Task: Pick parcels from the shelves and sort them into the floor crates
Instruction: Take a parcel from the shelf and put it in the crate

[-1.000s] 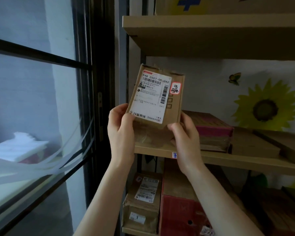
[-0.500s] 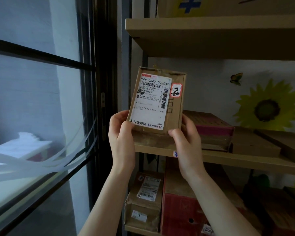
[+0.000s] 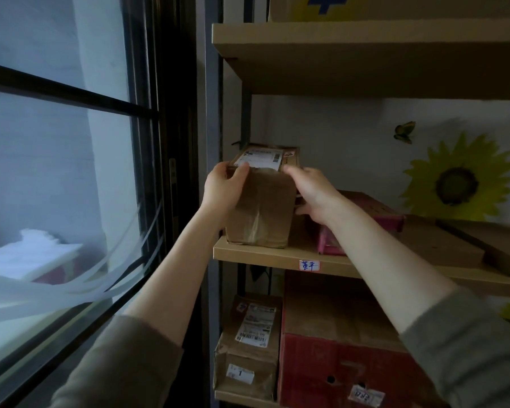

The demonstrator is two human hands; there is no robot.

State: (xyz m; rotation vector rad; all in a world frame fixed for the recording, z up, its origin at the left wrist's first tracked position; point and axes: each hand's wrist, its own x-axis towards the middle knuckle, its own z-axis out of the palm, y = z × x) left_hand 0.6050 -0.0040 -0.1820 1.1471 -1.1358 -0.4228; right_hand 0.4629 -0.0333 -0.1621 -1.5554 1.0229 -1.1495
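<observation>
**Evidently a two-handed hold on the end-of-shelf parcel**

The brown cardboard parcel (image 3: 261, 207) stands on the tan middle shelf (image 3: 265, 256), at its left end against the upright. Its taped front faces the camera and a white shipping label (image 3: 261, 158) lies on its top face. Both hands clasp it from opposite sides, likely because a box this tall and blocky is steadier squeezed between two palms than pinched by one.

The left hand (image 3: 221, 192) wraps the upper left corner, thumb hooked over the front top edge and fingers curled round the side. The right hand (image 3: 315, 192) is closed on the right face, forefinger laid over the upper right edge and thumb lower down. Its other fingers are hidden behind the box. The parcel's base appears to rest on the board, so I judge it not yet carried clear.

Just right of it on the same shelf lies a flat pink carton (image 3: 374, 210), then low brown cartons (image 3: 436, 245) further along. The shelf below holds a crumpled brown labelled parcel (image 3: 248, 348) beside a red cardboard box with holes (image 3: 336, 372). The top shelf (image 3: 365, 36) carries a yellow box (image 3: 321, 7), mostly cropped. No floor crates are in view, so their contents cannot be told.
</observation>
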